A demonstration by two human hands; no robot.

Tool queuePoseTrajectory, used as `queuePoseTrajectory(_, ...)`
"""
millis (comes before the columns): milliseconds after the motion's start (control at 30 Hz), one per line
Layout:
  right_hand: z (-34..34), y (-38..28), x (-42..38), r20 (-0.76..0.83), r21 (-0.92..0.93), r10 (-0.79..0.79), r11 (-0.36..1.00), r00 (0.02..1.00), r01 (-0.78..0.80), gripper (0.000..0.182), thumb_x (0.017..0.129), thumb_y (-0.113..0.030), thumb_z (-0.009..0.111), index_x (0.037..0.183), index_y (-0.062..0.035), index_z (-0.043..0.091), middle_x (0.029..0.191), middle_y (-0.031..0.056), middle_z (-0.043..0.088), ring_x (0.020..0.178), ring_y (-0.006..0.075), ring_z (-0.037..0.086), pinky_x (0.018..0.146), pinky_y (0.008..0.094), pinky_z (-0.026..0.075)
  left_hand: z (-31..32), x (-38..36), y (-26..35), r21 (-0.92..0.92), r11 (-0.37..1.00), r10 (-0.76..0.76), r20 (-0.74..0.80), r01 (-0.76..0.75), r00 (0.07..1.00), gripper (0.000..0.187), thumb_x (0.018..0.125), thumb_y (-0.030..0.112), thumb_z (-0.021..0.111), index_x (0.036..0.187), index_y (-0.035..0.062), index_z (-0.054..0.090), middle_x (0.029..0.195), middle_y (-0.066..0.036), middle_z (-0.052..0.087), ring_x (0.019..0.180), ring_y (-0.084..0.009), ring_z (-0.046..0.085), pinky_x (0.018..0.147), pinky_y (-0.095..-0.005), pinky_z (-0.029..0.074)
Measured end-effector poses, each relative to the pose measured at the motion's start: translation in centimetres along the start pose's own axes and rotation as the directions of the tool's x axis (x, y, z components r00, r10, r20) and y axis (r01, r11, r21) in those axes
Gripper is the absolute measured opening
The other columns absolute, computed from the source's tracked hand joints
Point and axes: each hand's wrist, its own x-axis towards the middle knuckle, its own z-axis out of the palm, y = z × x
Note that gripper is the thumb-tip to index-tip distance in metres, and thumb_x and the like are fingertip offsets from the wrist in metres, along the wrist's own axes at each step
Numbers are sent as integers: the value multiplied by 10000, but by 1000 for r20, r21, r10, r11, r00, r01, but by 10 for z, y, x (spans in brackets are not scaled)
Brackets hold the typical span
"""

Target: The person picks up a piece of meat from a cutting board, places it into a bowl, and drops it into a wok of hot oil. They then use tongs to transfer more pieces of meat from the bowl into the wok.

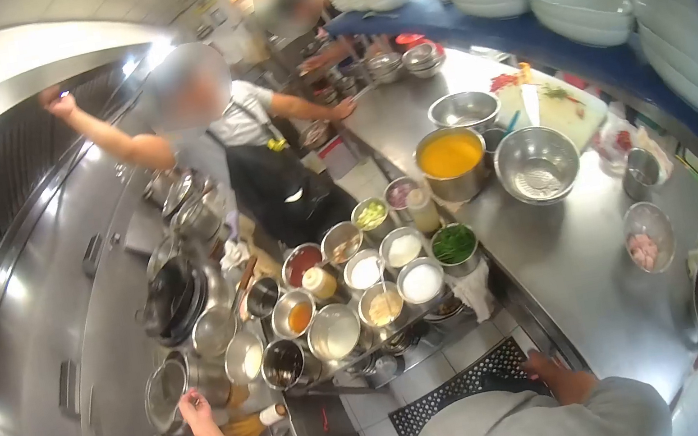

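Note:
My left hand (196, 408) is raised at the lower left, in front of a steel pot (167, 395) by the range. Its fingers are curled together, and whatever may be in them is too small to make out. Beside it are a bundle of dry spaghetti (244, 431) and a white cylinder (272, 414). My right hand (548, 366) hangs loosely by the steel counter's edge, close to my body. Its fingers look slightly apart, with nothing visible in them. Between my hands stand several steel containers, including cream-coloured sauce (333, 332), white contents (420, 282) and chopped green herbs (453, 243).
A co-worker in a black apron (274, 175) stands across, one arm raised, one hand on the counter. The steel counter (541, 279) holds a pot of orange liquid (449, 154), a steel bowl (538, 164) and a cutting board (573, 105). A perforated black mat (459, 390) covers the floor.

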Motion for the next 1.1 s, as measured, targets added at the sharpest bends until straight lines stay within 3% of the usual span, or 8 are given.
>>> queuePoseTrajectory(133,42,190,84,7,-404,-129,907,992,121,170,749,-176,678,871,-57,675,876,162,657,736,261,663,609,377,521,66,-32,-42,-240,948,-191,97,209,977,206,807,-41,545,979,-114,461,1034,-241,516,836,-305,626,736,-330,611)
queuePoseTrajectory(233,62,236,93,-30,-144,328,933,944,-328,118,772,-176,637,782,-62,668,790,121,647,681,235,651,555,370,511,97,-48,-80,-109,914,-342,315,392,885,262,854,23,538,1058,-128,474,947,-200,597,833,-268,635,744,-285,579)
queuePoseTrajectory(400,55,234,58,147,-929,-215,304,965,209,218,759,-278,647,962,-229,711,945,84,686,902,253,664,762,410,528,122,-203,-193,328,690,-651,670,646,356,322,915,153,536,1189,-13,514,1081,-130,601,872,-209,609,754,-334,522)
queuePoseTrajectory(500,65,179,40,51,-903,-159,415,986,113,302,768,-303,631,1051,-209,682,991,115,675,953,272,652,819,400,517,70,-257,-279,950,307,-938,293,-52,-187,395,937,239,560,1280,56,491,1147,-124,601,970,-206,619,845,-333,516)
queuePoseTrajectory(600,79,113,8,-238,-523,-85,851,967,-54,357,769,-289,599,1093,-151,655,1054,174,650,962,328,635,858,413,498,-41,-266,-370,387,30,-996,93,-921,7,530,799,418,660,1150,25,608,1084,-180,654,1010,-327,630,868,-403,501)
queuePoseTrajectory(667,91,82,-12,-238,-481,-98,876,966,-30,323,816,-282,533,1032,-71,647,1038,199,646,926,351,635,823,440,501,-109,-251,-414,192,-99,-989,-125,-976,76,512,772,422,665,1092,23,646,1081,-197,653,999,-356,633,853,-418,507)
queuePoseTrajectory(967,107,120,-79,-276,-286,1,955,961,-83,320,838,-310,553,978,-37,641,844,175,679,802,300,676,715,410,540,-195,-172,-451,-54,457,-889,-63,-888,-454,423,773,361,634,1016,17,673,1050,-212,658,977,-354,642,828,-416,519)
queuePoseTrajectory(1100,44,2,-162,-352,381,156,924,923,-11,414,828,-164,631,1202,5,576,906,133,682,783,183,677,650,303,546,-176,-152,-485,217,194,-970,-100,-957,-220,349,772,289,583,964,16,685,1011,-229,660,942,-346,653,812,-411,524)
